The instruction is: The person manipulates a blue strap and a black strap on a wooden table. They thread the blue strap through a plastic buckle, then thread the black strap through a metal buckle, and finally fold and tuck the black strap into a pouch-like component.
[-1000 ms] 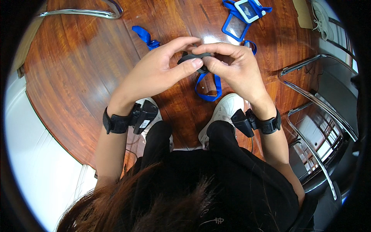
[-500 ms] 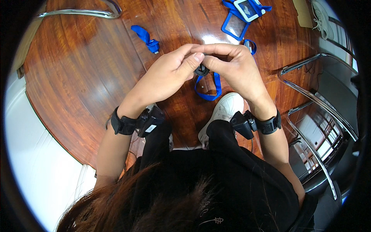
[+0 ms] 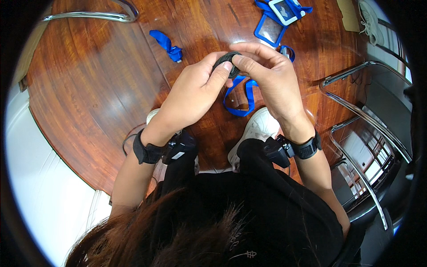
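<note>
Between my two hands is a small ring-shaped coil of dark cord, raised above the wooden floor. My left hand pinches its left side, thumb on top; the other fingers are mostly hidden beneath. On the coil's right edge rests the thumb of my right hand, and its index finger reaches out past the far side. Below the coil, a blue lanyard lies in a loop, partly covered by my right hand. Farther left is a bunched blue strap with a pale end.
A blue-framed badge holder and a white one lie at the far right, near another small blue strap. Chrome-framed chairs stand at right. A chrome tube crosses the far left. My white shoes are below my hands.
The dark coil has turned and come up more into sight between the thumbs. My left wrist has shifted right and down; the right index finger has lifted away from the left hand.
</note>
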The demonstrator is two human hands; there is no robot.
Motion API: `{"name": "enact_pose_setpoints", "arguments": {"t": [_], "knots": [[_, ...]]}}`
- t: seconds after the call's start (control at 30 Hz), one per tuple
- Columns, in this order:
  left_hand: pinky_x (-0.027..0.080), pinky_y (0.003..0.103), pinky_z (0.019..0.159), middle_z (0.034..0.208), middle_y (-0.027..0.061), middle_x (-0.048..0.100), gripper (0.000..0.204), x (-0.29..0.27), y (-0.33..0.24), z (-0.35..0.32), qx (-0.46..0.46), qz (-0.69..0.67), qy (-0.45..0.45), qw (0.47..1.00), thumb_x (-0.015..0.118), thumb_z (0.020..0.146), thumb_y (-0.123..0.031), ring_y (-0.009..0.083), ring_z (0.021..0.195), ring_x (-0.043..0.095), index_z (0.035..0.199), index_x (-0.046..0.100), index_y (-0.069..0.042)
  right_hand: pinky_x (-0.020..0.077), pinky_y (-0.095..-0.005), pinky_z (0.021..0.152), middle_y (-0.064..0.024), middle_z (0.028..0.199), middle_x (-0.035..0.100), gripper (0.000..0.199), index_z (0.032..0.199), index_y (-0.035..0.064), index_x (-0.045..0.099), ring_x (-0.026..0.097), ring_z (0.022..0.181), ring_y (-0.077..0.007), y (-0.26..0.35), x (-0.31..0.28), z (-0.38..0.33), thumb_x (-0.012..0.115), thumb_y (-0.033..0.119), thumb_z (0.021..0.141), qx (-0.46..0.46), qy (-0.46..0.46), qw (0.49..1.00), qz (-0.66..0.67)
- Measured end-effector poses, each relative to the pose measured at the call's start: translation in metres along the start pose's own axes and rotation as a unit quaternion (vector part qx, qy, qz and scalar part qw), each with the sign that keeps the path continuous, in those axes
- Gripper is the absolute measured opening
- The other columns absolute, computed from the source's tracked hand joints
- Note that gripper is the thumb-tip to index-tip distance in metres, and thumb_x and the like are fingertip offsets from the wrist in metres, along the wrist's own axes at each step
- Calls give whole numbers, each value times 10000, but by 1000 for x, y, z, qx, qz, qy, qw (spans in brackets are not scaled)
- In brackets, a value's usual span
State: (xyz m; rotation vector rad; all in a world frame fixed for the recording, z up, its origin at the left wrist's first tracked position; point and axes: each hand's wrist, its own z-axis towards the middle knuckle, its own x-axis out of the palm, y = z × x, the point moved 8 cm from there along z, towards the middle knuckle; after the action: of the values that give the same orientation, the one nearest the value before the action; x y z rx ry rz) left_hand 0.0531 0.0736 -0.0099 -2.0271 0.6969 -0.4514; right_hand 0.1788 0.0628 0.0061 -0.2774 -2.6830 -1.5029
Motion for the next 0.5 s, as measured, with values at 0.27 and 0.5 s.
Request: {"name": "enact_pose_setpoints", "arguments": {"t": [0.27,0.5], "knots": [[322,179,477,841,71,610,295,3,10,3,-69,-334,79,937,389,1000,-253,40,574,400,1079,506,7,493,-254,815,-116,980,648,259,1085,-30,525,625,890,-139,1,0,-1,641,88,887,-43,-64,997,9],[312,176,464,863,60,513,340,-8,25,12,-50,-537,-50,841,394,992,-250,52,564,368,1107,462,63,470,-313,914,-136,1090,606,336,1089,-26,446,594,1008,-170,-41,50,-17,644,171,902,86,85,989,85]]}}
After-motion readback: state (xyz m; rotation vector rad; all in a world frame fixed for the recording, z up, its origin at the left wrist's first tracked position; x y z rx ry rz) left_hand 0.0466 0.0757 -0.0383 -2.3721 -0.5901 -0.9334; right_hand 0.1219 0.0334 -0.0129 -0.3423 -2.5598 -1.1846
